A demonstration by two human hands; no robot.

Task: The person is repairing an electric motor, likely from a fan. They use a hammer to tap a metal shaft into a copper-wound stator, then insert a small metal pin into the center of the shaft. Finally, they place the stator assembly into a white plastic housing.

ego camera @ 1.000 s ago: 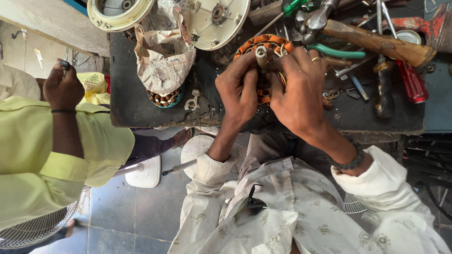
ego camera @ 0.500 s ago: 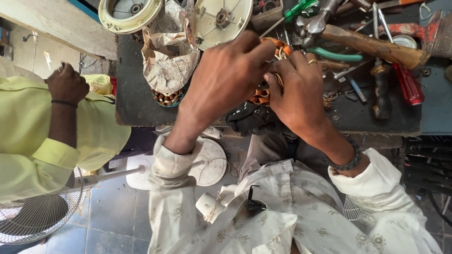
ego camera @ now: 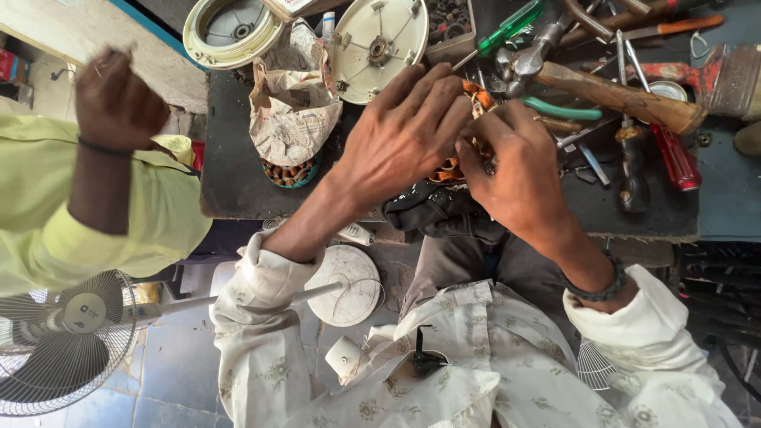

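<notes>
Nearest to me, low on the left, the grey wire-caged pedestal fan (ego camera: 59,337) stands on the blue tiled floor (ego camera: 170,368), and its round white base (ego camera: 345,284) shows between my cream patterned sleeves.

Just beyond, at the near edge of the dark workbench (ego camera: 234,170), both my hands are on the orange-and-copper wound motor coil (ego camera: 456,162). A second ago they cupped it from either side with the winding showing between them. Now my left hand (ego camera: 400,135) has swung across and lies spread flat over the top of it, fingers splayed toward the far right, so only slivers of orange peep out at my fingertips and under my palm. My right hand (ego camera: 519,170) is closed against the coil's right side, thumb and fingertips pinching into the winding; exactly what they nip I cannot tell. I judge that I have gone from merely steadying the coil to pressing it down with one hand while the other picks at a wire.

To the left, a co-worker's arm in a yellow-green sleeve has lifted, that fist (ego camera: 119,99) now higher than before.

Farther back lie the crumpled newspaper bundle (ego camera: 293,103), the round cream motor cover (ego camera: 380,47), the wooden-handled hammer (ego camera: 626,99), the red-handled screwdriver (ego camera: 670,150) and the green-handled screwdriver (ego camera: 511,24).
</notes>
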